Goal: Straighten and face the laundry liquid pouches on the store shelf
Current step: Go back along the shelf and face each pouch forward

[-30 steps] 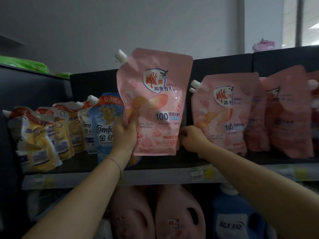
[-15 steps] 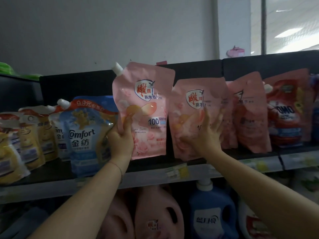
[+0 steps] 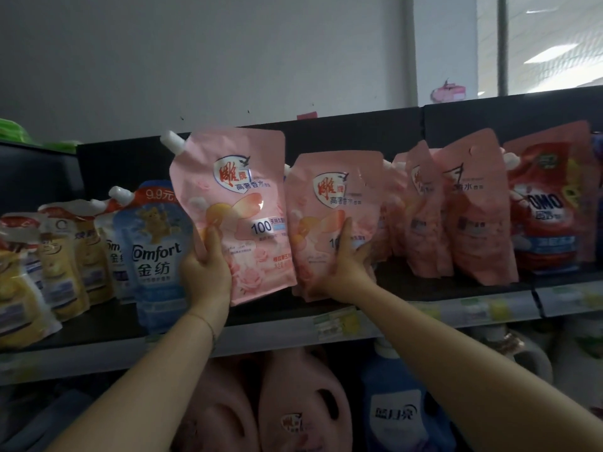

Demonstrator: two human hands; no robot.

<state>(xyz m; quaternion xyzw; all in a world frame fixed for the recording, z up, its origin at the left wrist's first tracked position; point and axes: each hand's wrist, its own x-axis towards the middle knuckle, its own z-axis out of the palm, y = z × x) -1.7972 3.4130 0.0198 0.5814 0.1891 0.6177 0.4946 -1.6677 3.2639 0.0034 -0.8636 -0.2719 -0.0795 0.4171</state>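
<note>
Shelf edge (image 3: pixel 277 327) below, left hand (image 3: pixel 205 272) grasping raised pink pouch (image 3: pixel 238 197), right hand (image 3: pixel 346 272) clutching neighbouring pouch (image 3: pixel 329 220), edges overlapping

Leftmost yellow pouch (image 3: pixel 23 288) partly off-frame

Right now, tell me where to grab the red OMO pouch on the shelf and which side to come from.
Take the red OMO pouch by its flat top seal, reaching in from the front and above. It stands upright and faces out with open space over it. An angled pink pouch overlaps its left edge, so a side grip there looks cramped.
</note>
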